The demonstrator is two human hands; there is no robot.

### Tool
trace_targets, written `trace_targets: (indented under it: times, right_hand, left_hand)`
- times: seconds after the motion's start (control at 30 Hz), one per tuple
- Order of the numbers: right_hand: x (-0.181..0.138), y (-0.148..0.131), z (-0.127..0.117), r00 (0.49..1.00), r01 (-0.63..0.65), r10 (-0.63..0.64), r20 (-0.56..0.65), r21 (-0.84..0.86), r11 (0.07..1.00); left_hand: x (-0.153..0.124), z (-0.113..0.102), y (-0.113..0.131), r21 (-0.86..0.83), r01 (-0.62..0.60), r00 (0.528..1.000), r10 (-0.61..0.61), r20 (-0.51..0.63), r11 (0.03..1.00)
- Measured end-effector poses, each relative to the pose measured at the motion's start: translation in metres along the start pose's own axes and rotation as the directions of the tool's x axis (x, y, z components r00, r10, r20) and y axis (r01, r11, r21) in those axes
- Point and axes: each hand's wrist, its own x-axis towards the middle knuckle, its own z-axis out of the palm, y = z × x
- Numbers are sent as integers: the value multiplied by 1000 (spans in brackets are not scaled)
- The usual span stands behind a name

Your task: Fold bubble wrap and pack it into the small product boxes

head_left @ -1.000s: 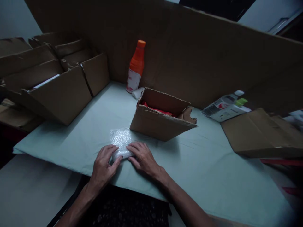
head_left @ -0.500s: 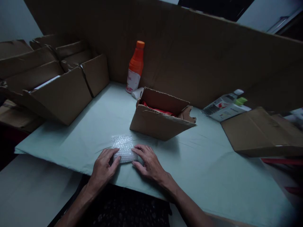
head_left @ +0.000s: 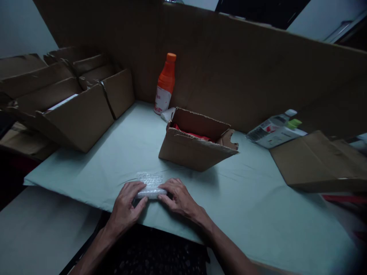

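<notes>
A small piece of clear bubble wrap point(head_left: 150, 180) lies near the table's front edge, its near end rolled into a thick fold. My left hand point(head_left: 127, 202) grips the roll's left end, thumb on the near side and fingers over the top. At the other end, my right hand point(head_left: 179, 198) pinches the roll the same way. Whether anything is wrapped inside I cannot tell. Just beyond the hands stands an open cardboard box point(head_left: 197, 147) with red packets point(head_left: 197, 135) in it.
Several open cardboard boxes point(head_left: 77, 118) stand at the left. An orange bottle point(head_left: 165, 84) is by the tall cardboard wall point(head_left: 243, 72) at the back. On the right are a clear plastic bottle point(head_left: 265, 128) and a closed-looking cardboard box point(head_left: 312, 160). Pale green sheeting point(head_left: 258, 214) covers the table.
The bubble wrap has become shorter from front to back, with its near end rolled further over. Both hands remain at its ends. The view has shifted slightly.
</notes>
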Motion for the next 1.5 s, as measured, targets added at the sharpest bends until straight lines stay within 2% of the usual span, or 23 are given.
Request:
trace_targets:
  times: [0.1, 0.2, 0.37, 0.67, 0.93, 1.07, 1.27, 1.37, 1.5]
  right_hand:
    - [-4, 2, 1, 996, -33, 33, -81, 5, 999]
    - [-5, 3, 3, 986, -30, 19, -166, -64, 997]
    - [1, 0, 11, 995, 29, -45, -87, -176, 984]
    - [8, -7, 9, 1000, 10, -13, -27, -108, 994]
    - [16, -5, 9, 1000, -24, 23, -7, -88, 996]
    - [17, -5, 12, 999, -40, 36, -34, -138, 990]
    - [14, -11, 16, 980, -10, -36, -197, -230, 973]
    - [15, -11, 19, 982, 32, -77, -171, -252, 967]
    - [18, -5, 22, 992, -17, -11, -123, -229, 973]
  left_hand:
    - [3, 0, 0, -17, 42, 999, -42, 2, 999]
    - [6, 3, -2, -40, 126, 992, -127, -14, 991]
    - [12, 7, -6, -62, 196, 980, -198, -29, 979]
    - [9, 6, -2, -78, 168, 979, -175, -105, 983]
    - [14, 3, -2, -87, 230, 963, -240, -123, 969]
    - [16, 5, -7, -57, 242, 963, -247, -112, 969]
    - [19, 13, -15, 14, 227, 969, -225, -106, 974]
    - [22, 15, -16, 103, 202, 976, -192, -106, 974]
    - [26, 16, -14, 249, 162, 987, -152, -60, 955]
